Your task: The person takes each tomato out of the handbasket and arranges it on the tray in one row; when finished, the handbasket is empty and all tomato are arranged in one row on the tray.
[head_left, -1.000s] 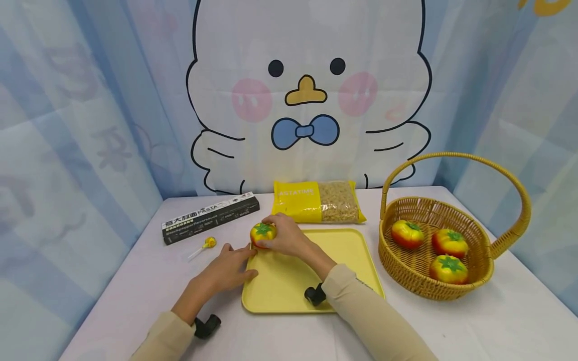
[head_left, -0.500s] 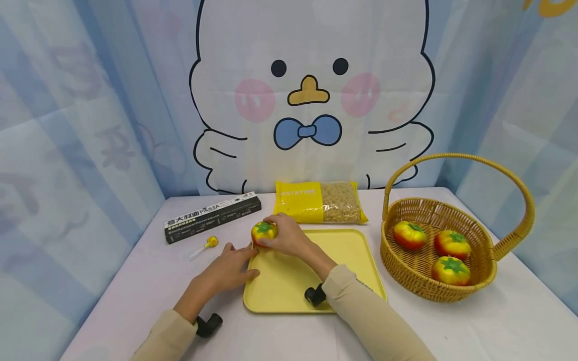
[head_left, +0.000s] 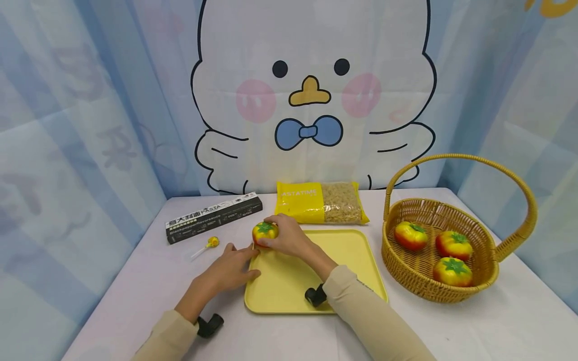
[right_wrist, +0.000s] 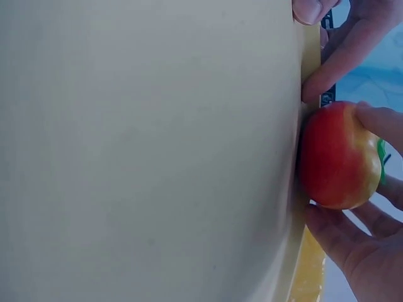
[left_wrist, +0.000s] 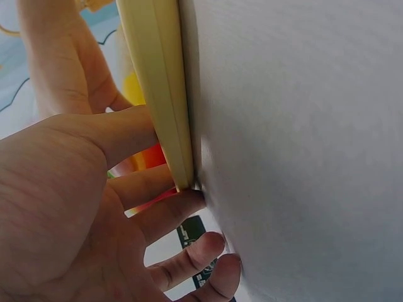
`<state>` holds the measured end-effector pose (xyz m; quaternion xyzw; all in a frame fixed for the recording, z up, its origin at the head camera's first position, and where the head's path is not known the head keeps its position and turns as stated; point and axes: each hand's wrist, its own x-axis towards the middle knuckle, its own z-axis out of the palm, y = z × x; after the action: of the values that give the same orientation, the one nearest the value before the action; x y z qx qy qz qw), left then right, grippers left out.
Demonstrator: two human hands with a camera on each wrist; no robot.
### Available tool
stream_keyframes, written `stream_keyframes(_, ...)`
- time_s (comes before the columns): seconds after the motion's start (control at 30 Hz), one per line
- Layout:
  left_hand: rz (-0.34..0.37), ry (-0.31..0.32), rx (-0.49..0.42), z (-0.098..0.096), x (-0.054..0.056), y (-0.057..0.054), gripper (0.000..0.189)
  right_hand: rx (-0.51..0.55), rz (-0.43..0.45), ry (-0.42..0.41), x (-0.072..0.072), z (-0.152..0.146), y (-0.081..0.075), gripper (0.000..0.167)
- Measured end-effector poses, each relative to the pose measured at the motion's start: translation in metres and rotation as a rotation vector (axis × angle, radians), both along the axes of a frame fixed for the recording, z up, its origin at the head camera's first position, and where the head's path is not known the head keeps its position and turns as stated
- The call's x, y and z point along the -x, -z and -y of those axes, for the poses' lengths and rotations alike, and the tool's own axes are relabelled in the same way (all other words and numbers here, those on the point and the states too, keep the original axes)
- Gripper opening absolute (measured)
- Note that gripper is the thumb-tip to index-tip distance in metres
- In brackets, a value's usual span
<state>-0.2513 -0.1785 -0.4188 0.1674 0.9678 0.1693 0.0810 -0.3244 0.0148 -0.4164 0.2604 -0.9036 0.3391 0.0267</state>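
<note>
My right hand [head_left: 291,236] grips a red-and-yellow toy tomato [head_left: 263,231] with a green star-shaped top. Fingers and thumb lie around the tomato's sides in the right wrist view, where the tomato [right_wrist: 340,157] sits at the tray's rim; whether it rests on the rim cannot be told. My left hand [head_left: 229,268] holds the left edge of a yellow tray [head_left: 316,281] near the far left corner. Thumb and index finger reach over the rim, as the left wrist view shows, while the other fingers lie around the outer corner of the tray [left_wrist: 165,94].
Right of the tray stands a wicker basket [head_left: 429,292] with a tall handle and three more toy tomatoes [head_left: 453,272]. A yellow pasta bag [head_left: 300,203] lies behind the tray. At the left are a black pasta box [head_left: 214,220] and a lollipop [head_left: 212,242].
The head view shifts slightly. Both hands, the tomato and the tray keep their places relative to each other.
</note>
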Motion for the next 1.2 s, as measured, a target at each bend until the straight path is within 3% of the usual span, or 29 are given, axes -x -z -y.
stream_keyframes(0.47,0.021,-0.02,-0.005,0.0,0.002,0.003,0.056,0.009,0.023,-0.018,0.0,0.0,0.0,0.059)
stream_keyframes(0.87,0.009,0.005,-0.008,0.001,0.001,0.0,0.058,0.035,0.072,-0.015,0.0,-0.006,0.0,0.065)
stream_keyframes(1.2,0.026,-0.033,-0.009,-0.001,-0.001,-0.001,0.057,0.035,0.068,-0.042,-0.007,-0.019,-0.007,0.068)
